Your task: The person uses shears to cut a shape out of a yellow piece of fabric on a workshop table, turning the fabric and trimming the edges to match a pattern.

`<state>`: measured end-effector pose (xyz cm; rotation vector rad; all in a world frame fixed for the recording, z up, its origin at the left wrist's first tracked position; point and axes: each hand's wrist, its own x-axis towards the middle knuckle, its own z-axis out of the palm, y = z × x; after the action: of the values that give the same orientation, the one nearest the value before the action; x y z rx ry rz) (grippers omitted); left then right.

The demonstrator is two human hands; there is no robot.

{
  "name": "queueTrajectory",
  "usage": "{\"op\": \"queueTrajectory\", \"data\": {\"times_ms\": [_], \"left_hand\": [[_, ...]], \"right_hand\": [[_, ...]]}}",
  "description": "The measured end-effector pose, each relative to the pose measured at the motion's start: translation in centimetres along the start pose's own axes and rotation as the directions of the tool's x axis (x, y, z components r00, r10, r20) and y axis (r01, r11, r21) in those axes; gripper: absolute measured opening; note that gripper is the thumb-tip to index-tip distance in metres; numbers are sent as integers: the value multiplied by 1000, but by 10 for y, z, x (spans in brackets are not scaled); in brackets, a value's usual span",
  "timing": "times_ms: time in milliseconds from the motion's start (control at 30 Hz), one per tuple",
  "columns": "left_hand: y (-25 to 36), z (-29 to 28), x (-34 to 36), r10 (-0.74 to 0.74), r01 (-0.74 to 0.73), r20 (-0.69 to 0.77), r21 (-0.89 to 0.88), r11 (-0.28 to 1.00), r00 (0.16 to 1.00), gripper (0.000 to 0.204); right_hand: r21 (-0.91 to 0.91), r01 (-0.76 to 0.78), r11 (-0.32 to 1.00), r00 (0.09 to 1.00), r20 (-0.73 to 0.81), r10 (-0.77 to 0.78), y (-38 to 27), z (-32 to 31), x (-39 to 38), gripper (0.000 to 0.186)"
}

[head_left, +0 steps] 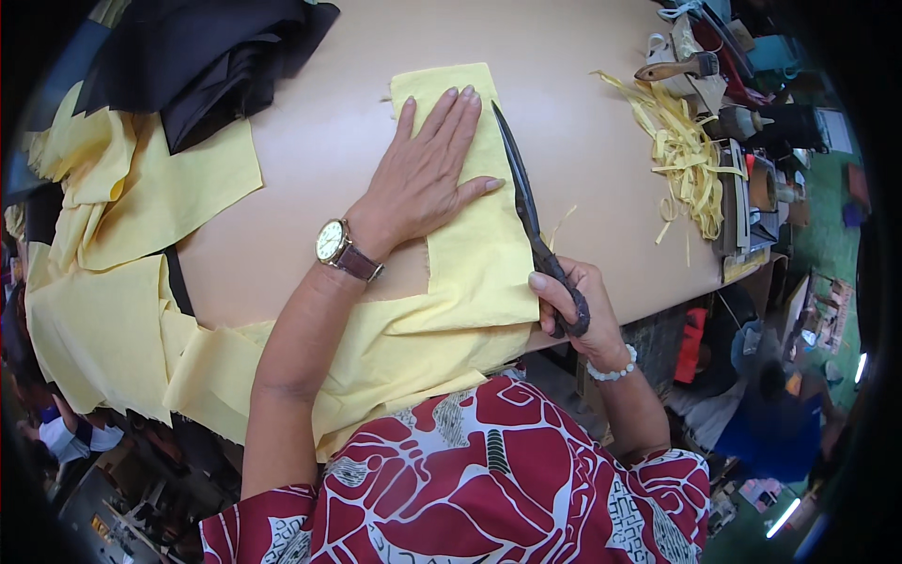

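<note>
My left hand lies flat, fingers out, on a strip of yellow cloth that runs up the table and continues down under my forearm to the left. My right hand grips the handles of large dark scissors at the table's front edge. The blades lie along the right edge of the strip, tips pointing away from me; they look closed. A few thin yellow threads or offcuts lie just right of the blades.
Dark folded fabric and yellow cloth piles cover the table's left side. Yellow ribbon-like scraps, a wooden-handled brush, containers and other clutter line the right edge. The tan table curves toward a green floor.
</note>
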<state>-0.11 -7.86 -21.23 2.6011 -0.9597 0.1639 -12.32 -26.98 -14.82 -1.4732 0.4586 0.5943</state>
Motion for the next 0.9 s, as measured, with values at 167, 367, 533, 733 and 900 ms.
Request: {"op": "queueTrajectory", "data": {"times_ms": [167, 367, 533, 733, 900], "left_hand": [[0, -2, 0, 3, -3, -1, -11, 1000, 1000, 82], [1, -1, 2, 14, -14, -18, 18, 1000, 1000, 82], [1, 1, 1, 12, -12, -21, 19, 1000, 1000, 83], [3, -3, 2, -24, 25, 37, -23, 999, 999, 84], [3, -3, 4, -22, 23, 49, -7, 1000, 999, 85]], "right_hand": [[35, 66, 997, 998, 23, -67, -9, 2, 12, 31], [-52, 75, 996, 997, 2, -75, -20, 5, 25, 35], [-60, 74, 995, 997, -18, -75, -18, 5, 24, 38], [-79, 49, 996, 998, -26, -51, -17, 5, 26, 39], [-74, 53, 996, 998, -34, -56, -17, 6, 25, 37]]}}
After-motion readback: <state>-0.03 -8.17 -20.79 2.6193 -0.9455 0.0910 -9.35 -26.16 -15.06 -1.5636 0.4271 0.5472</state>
